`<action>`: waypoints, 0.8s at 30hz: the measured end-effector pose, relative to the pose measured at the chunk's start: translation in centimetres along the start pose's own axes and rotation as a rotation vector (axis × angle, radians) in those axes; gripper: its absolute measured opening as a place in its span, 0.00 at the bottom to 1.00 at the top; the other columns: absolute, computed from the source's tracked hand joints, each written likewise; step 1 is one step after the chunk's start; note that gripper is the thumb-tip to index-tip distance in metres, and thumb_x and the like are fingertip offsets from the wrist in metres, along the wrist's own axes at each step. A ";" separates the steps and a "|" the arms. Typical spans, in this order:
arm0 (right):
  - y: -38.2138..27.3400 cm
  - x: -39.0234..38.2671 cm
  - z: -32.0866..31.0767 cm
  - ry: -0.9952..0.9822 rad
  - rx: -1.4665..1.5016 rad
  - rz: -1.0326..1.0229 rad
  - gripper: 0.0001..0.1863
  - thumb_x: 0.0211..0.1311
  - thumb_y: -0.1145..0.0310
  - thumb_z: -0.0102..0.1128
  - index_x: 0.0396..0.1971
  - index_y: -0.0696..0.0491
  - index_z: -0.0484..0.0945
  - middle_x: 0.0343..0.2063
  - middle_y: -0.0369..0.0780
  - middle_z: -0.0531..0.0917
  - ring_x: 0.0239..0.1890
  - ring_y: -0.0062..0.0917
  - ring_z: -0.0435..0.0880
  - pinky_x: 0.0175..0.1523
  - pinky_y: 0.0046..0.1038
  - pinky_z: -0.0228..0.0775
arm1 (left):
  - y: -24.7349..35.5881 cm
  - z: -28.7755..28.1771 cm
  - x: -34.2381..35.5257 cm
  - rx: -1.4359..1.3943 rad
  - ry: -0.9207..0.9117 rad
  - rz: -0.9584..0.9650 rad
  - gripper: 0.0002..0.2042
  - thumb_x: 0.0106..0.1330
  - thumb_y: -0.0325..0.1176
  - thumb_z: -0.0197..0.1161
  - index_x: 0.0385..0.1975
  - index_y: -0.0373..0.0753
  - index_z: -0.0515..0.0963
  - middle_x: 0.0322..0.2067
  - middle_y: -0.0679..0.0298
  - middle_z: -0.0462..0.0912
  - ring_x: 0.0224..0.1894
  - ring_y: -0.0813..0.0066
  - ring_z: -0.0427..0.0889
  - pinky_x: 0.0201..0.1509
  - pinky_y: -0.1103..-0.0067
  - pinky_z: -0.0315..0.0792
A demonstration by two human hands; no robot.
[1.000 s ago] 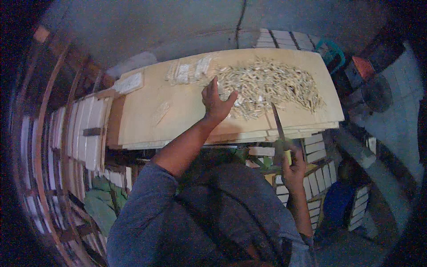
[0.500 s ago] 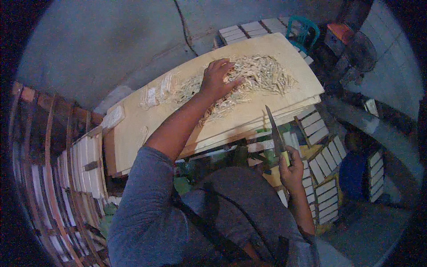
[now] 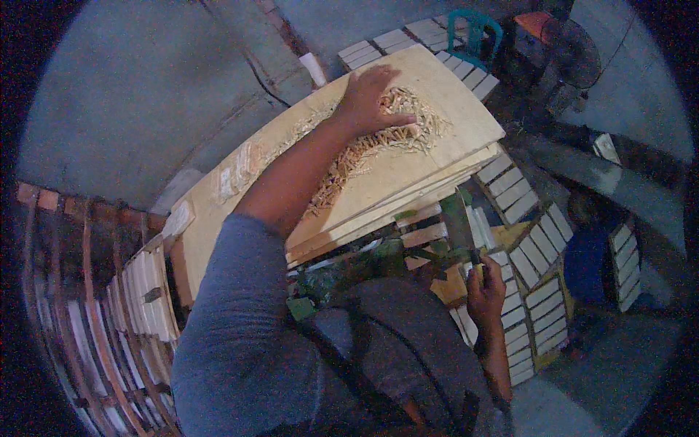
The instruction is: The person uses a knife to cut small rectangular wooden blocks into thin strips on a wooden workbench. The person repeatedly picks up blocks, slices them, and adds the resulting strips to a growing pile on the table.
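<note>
Gathering step judged in hand: left hand [image 3: 371, 98] spread flat on the pale cut strips [image 3: 378, 142] heaped on the wooden desk [image 3: 451, 95]; right hand [image 3: 486, 291] clenched around the knife [image 3: 459, 226] below; raking strips together judged next.

Sleeve [image 3: 240, 320]: grey-blue, long, ended above the elbow at lower left | forearms: bare | left hand [image 3: 369, 98], right hand [image 3: 486, 290]: no gloves | lap, lower centre: dark grey cloth
</note>
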State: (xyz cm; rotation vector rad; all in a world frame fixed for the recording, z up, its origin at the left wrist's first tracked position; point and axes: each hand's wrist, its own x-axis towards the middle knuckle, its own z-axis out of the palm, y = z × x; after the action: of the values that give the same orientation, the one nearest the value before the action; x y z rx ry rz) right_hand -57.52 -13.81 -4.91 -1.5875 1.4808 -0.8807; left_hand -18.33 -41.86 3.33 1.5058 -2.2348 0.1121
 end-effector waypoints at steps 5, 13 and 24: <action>1.4 0.8 -0.7 0.003 0.070 0.034 0.17 0.76 0.71 0.56 0.60 0.58 0.74 0.46 0.44 0.84 0.49 0.28 0.83 0.56 0.32 0.75 | -1.1 -8.7 -15.2 0.092 0.223 0.070 0.64 0.41 0.67 0.83 0.78 0.45 0.55 0.77 0.46 0.55 0.79 0.38 0.53 0.79 0.43 0.49; 0.5 5.5 -2.7 -0.116 -0.069 -0.100 0.17 0.77 0.73 0.56 0.61 0.59 0.74 0.48 0.44 0.83 0.49 0.28 0.82 0.56 0.31 0.74 | -2.3 -5.7 -22.7 0.158 0.043 -0.323 0.55 0.45 0.63 0.82 0.75 0.48 0.64 0.75 0.50 0.63 0.78 0.43 0.57 0.76 0.44 0.54; 1.6 5.9 -3.4 -0.117 -0.064 -0.127 0.16 0.73 0.76 0.58 0.58 0.60 0.76 0.46 0.45 0.83 0.50 0.30 0.83 0.57 0.32 0.73 | -2.8 -3.3 -11.0 0.118 0.030 -0.006 0.42 0.47 0.60 0.82 0.62 0.45 0.78 0.63 0.55 0.77 0.66 0.47 0.74 0.68 0.53 0.69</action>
State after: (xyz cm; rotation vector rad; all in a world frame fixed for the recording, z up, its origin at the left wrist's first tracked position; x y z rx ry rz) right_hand -60.74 -20.01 -4.90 -1.7660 1.3499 -0.8031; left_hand -11.40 -32.52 1.37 1.5611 -2.2343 0.2668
